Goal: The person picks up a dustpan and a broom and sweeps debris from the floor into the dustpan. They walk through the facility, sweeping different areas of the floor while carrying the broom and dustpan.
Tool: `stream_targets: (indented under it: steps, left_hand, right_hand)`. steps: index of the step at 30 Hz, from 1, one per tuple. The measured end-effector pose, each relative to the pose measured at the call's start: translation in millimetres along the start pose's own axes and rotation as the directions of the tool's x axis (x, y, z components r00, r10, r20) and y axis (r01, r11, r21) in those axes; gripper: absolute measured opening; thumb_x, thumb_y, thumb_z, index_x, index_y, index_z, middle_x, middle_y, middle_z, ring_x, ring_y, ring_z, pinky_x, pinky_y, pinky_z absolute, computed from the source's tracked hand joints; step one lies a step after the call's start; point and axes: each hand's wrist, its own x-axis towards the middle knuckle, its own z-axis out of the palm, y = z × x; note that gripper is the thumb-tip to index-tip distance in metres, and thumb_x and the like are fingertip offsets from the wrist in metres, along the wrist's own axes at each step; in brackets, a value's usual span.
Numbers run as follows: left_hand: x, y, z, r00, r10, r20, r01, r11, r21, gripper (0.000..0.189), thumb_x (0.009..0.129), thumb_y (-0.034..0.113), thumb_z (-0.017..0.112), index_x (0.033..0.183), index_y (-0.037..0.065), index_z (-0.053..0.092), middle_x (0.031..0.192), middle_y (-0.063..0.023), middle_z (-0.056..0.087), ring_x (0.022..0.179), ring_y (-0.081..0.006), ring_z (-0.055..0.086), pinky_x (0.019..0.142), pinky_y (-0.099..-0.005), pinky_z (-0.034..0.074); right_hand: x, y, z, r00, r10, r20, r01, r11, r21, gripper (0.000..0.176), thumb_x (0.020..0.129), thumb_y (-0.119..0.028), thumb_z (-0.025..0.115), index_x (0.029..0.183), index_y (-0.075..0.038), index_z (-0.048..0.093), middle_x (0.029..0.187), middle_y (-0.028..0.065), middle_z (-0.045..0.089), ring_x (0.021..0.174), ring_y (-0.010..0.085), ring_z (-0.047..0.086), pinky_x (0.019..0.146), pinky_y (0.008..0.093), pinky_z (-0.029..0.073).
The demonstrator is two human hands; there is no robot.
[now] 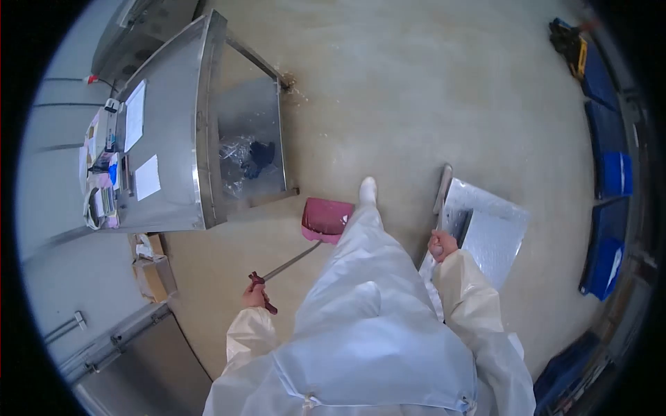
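Red dustpan [329, 218], its long handle [288, 263] gripped in the left hand [254, 295] — right hand [442, 245] beside a metal unit [498, 222], fingers curled, grip contents cannot be told.

Papers atop a steel table [170, 125], boxes [154, 274] beneath the wall, blue bins [605, 173] opposite.

A smooth beige floor [416, 83], lit softly and with white specks scattered near one leg of the metal tabletop [163, 139], runs across the room. On the left, pale panelled walls [59, 166] stand behind that tabletop, which carries papers [135, 118] and has a lower shelf [246, 118]; cardboard boxes [152, 274] sit on the floor beside it, near a grey metal door [146, 367]. Dark blue bins [602, 139] line the right side.
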Motion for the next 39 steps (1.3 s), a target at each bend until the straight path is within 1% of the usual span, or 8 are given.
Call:
stream_targets:
  steps: [8,11,17,22,28,31,37,39]
  left_hand:
    - [39.2,-18.8,45.6,0.985,-0.169,0.025,0.166,0.982,0.088,0.023,0.066,0.005,0.052,0.087,-0.004,0.053,0.047,-0.0058,0.044,0.035,-0.0156,0.043,0.032,-0.0285,0.036]
    - [31.9,-0.2,67.0,0.968,-0.237,-0.078,0.243,0.966,0.087,0.019,0.065,0.003,0.053,0.083,-0.005,0.054,0.048,-0.008,0.046,0.035,-0.0173,0.045,0.031,-0.0305,0.036]
    - [27.9,-13.5,78.0,0.956,-0.252,-0.153,0.267,0.959,0.093,0.017,0.064,0.006,0.055,0.079,-0.003,0.055,0.049,-0.0072,0.048,0.035,-0.0164,0.045,0.031,-0.0294,0.036]
    - [-11.7,-14.7,101.5,0.901,-0.296,-0.317,0.33,0.942,0.056,0.017,0.064,0.007,0.056,0.078,-0.002,0.055,0.048,-0.0055,0.047,0.037,-0.0146,0.046,0.032,-0.0279,0.035]
    - [-22.3,-70.4,102.9,0.865,-0.32,-0.385,0.324,0.944,-0.058,0.015,0.063,0.008,0.055,0.076,0.001,0.056,0.049,-0.0026,0.046,0.037,-0.0116,0.044,0.034,-0.0265,0.035]
    - [-1.7,-96.1,95.8,0.83,-0.301,-0.47,0.331,0.944,-0.021,0.016,0.061,0.011,0.057,0.074,0.001,0.056,0.049,-0.0016,0.046,0.038,-0.0108,0.044,0.035,-0.0261,0.035]
    - [-24.1,-99.0,109.3,0.802,-0.353,-0.483,0.354,0.931,-0.092,0.019,0.059,0.014,0.058,0.073,0.001,0.056,0.05,-0.0015,0.047,0.04,-0.0107,0.045,0.038,-0.0263,0.037]
    - [22.3,-133.5,88.2,0.813,-0.321,-0.486,0.325,0.942,-0.078,0.02,0.059,0.014,0.058,0.074,0.001,0.056,0.05,-0.0016,0.047,0.04,-0.011,0.045,0.039,-0.0264,0.037]
  right_hand:
    - [112.3,-19.1,89.5,0.896,0.187,0.402,-0.147,0.981,-0.129,0.021,0.077,-0.01,0.048,0.058,-0.011,0.038,0.048,-0.0018,0.04,0.041,0.0098,0.039,0.036,0.0204,0.031]
    - [63.9,-66.4,127.1,0.901,0.281,0.33,-0.243,0.958,-0.153,0.021,0.077,-0.011,0.05,0.059,-0.011,0.039,0.049,-0.001,0.04,0.038,0.0089,0.039,0.033,0.0214,0.031]
    - [40.8,-118.3,147.9,0.972,-0.168,0.165,0.226,0.859,-0.459,0.011,0.072,-0.006,0.053,0.066,-0.006,0.044,0.047,0.0031,0.042,0.036,0.0121,0.04,0.031,0.0256,0.03]
    - [97.7,-178.7,188.1,0.859,-0.464,0.218,0.418,0.388,-0.821,0.005,0.065,-0.004,0.051,0.066,0.001,0.049,0.047,0.0066,0.046,0.032,0.0166,0.04,0.029,0.0301,0.027]
    - [100.8,-178.6,224.3,0.971,-0.082,0.223,0.226,0.613,-0.757,0.007,0.072,-0.008,0.053,0.071,-0.004,0.047,0.049,0.0025,0.046,0.038,0.0112,0.042,0.032,0.0266,0.032]
    - [95.8,-161.4,223.9,0.918,0.122,0.378,0.156,0.765,-0.625,0.008,0.077,-0.007,0.049,0.076,-0.007,0.042,0.05,0.0004,0.043,0.038,0.0078,0.042,0.032,0.0209,0.033]
    - [65.8,-159.4,194.9,0.93,0.34,0.138,-0.058,0.506,-0.861,0.016,0.073,-0.009,0.048,0.088,-0.002,0.044,0.053,0.0048,0.045,0.037,0.0137,0.043,0.031,0.0251,0.035]
    - [103.7,-99.8,197.6,0.979,0.085,0.185,0.176,0.106,-0.979,0.018,0.072,-0.011,0.049,0.085,0.002,0.046,0.055,0.008,0.047,0.037,0.0166,0.045,0.03,0.0286,0.036]
